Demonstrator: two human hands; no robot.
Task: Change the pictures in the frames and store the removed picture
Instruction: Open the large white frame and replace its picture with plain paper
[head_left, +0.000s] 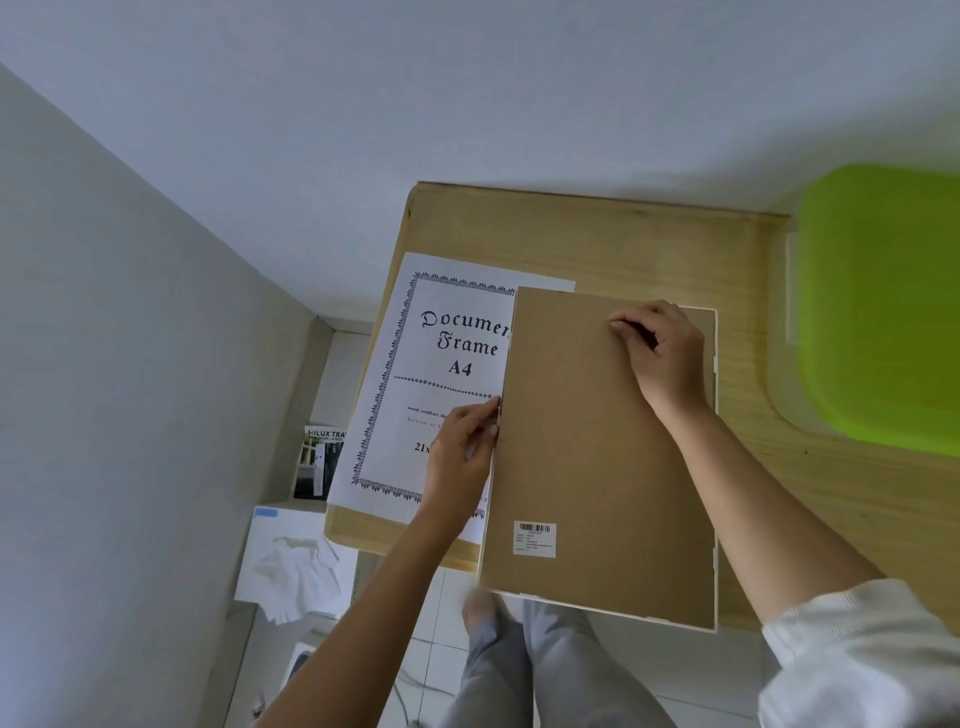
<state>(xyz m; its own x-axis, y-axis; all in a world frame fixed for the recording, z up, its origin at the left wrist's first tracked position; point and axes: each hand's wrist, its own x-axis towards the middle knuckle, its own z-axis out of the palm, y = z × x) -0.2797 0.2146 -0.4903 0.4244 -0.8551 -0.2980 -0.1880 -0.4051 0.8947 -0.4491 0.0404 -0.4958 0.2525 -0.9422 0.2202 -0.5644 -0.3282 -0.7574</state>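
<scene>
Observed: brown fibreboard backing board (597, 441) sat on the white frame (649, 617), face-down on the pale wooden worktop (623, 234). A printed white A4 sheet (447, 353) lay out, just left. The left hand (462, 457) pinched the board's edge; the right hand (660, 353) curled, grip unclear. Storage apparently pending.

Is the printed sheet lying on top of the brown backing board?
No, the brown backing board overlaps and hides the printed sheet's right edge.

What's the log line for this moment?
left hand: pinches left edge of backing board | right hand: curled fingertips on board top, grip unclear | printed sheet: partly under board
</scene>
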